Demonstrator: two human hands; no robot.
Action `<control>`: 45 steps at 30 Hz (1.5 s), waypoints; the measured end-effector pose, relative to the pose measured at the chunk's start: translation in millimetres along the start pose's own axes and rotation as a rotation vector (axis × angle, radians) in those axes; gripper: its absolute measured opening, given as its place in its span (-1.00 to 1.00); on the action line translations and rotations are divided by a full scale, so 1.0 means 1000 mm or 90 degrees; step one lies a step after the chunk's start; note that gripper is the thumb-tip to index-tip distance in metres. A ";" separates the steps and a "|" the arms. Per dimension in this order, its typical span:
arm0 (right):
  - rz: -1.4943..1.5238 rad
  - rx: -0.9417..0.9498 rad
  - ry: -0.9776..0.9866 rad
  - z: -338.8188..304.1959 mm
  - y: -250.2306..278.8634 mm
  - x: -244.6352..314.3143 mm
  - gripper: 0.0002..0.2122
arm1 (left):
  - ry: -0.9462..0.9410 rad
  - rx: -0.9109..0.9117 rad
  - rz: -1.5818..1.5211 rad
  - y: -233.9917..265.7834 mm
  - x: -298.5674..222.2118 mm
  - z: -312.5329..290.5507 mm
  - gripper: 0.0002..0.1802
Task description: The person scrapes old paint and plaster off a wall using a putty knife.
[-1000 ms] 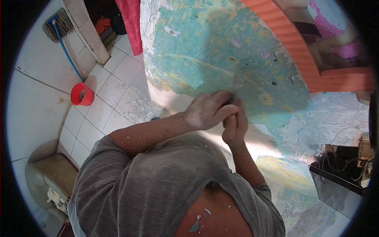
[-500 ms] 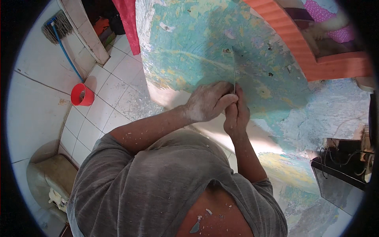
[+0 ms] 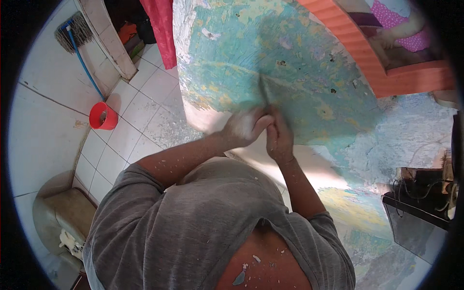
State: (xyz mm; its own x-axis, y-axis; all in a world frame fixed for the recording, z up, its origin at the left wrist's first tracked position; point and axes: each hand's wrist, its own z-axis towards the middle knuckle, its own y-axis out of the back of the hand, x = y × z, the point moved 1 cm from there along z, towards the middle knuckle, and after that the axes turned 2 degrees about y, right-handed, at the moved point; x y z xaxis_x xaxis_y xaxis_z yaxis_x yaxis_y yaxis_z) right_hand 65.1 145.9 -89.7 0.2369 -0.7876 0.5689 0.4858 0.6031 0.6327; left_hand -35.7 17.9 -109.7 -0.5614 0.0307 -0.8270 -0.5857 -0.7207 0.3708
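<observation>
A long, thin blade [image 3: 264, 89], blurred and seen nearly edge-on, points away from me toward a wall surface [image 3: 314, 89] with patchy green, yellow and whitish paint. My left hand [image 3: 241, 128], dusted white, is closed at the near end of the blade. Pressed up beside it, my right hand [image 3: 280, 140] is closed there too. Their fingers cover the handle, so its shape is hidden. Whether the blade's tip touches the paint, I cannot tell. Pale flecks stick to my left forearm [image 3: 186, 157].
An orange-framed opening [image 3: 411, 82] at upper right shows part of another person in pink dotted cloth. A dark box-like fixture with wires [image 3: 415, 212] juts out at right. At left are a red bucket [image 3: 103, 116], a mop [image 3: 84, 67] and a red curtain [image 3: 162, 34].
Both hands and the blade have swung to the left together. The blade now slants leftward and is blurred, where before it stood almost straight. Both hands keep their hold.
</observation>
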 end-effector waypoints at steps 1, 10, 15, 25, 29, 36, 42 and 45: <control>0.000 -0.001 0.004 -0.008 -0.004 -0.009 -0.60 | 0.031 0.028 -0.016 -0.016 0.024 -0.019 -0.65; 0.064 0.029 -0.070 0.010 -0.002 0.019 -0.60 | 0.011 -0.016 -0.044 0.020 -0.007 0.000 -0.61; 0.005 0.190 -0.186 -0.037 -0.026 -0.039 -0.59 | 0.347 0.168 -0.182 -0.022 0.055 -0.036 -0.48; 0.201 0.040 -0.425 -0.103 0.007 0.023 -0.55 | 0.402 0.320 -0.360 -0.019 0.012 -0.032 -0.50; 0.221 0.003 -0.478 -0.113 0.020 0.022 -0.64 | 0.339 0.339 -0.370 -0.034 -0.016 -0.022 -0.56; 0.002 -0.105 -0.448 -0.113 0.061 0.032 -0.82 | 0.131 0.277 -0.217 -0.035 -0.041 0.020 -0.63; 0.022 -0.314 -0.439 -0.085 0.106 0.021 -0.82 | 0.192 0.085 -0.410 -0.001 -0.058 0.061 -0.54; -0.200 -0.203 -0.353 -0.115 0.075 -0.008 -0.79 | 0.213 0.066 -0.405 0.006 -0.059 0.066 -0.48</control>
State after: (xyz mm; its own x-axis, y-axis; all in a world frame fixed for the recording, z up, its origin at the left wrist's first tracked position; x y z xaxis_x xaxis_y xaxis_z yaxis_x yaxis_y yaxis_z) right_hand 196.7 182.5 -107.2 -0.3766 -0.6870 0.6214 0.7034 0.2245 0.6745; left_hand -44.3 58.0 -30.5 0.1052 0.1961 -0.9749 -0.8015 -0.5636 -0.1998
